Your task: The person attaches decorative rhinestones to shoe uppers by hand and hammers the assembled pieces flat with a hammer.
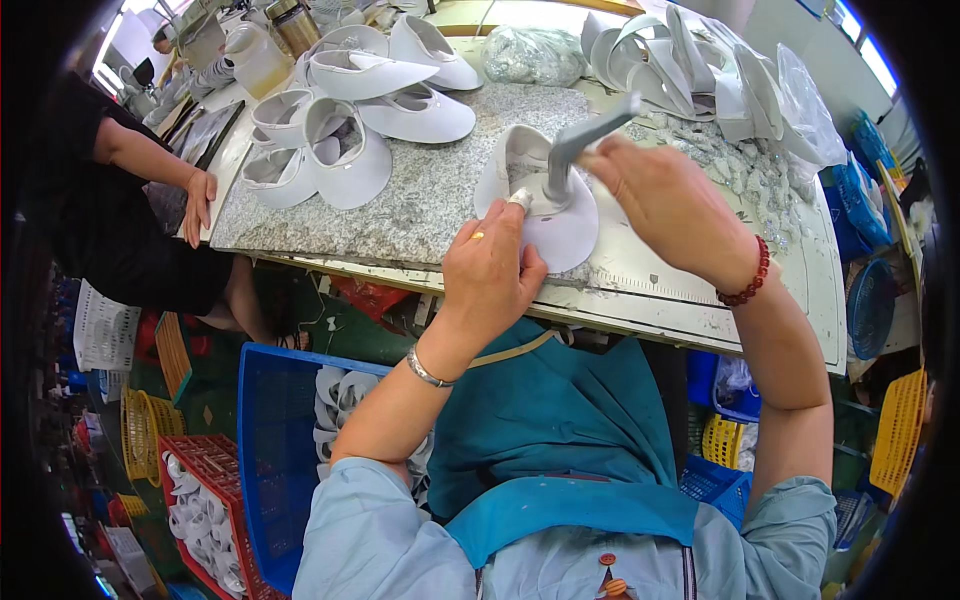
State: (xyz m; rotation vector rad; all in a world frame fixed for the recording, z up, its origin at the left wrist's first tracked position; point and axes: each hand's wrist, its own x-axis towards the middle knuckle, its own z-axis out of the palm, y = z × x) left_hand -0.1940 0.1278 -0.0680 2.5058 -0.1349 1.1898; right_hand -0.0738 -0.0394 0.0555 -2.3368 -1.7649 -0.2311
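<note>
- Gripping firmly, the right hand (pixel 668 205) is wrapped shut around the upper shaft of a grey metal hammer-like tool (pixel 580 152), whose long axis slants from upper right, at the fist, down-left to its head.
- Largest surface nearby is the speckled grey granite slab (pixel 420 200) on the pale workbench (pixel 700 300); the white shoe upper (pixel 545 215) lies at the slab's right end, near its front edge, sole side up.
- White finished shoe uppers in a cluster (pixel 345 120) sit at the slab's far left, well apart from the hands.
- Below the bench, a blue plastic crate (pixel 275 440) holds more white pieces.
- Pinching the near left rim of the shoe upper, the left hand (pixel 490 265) has its fingers closed on the material, the thumb pressing just beside the tool's head.
- Tool head meets the upper directly beyond the left hand, so that hand is the nearer one to the contact spot.
- Another person's hand (pixel 200 195) rests on the slab's left edge.
</note>
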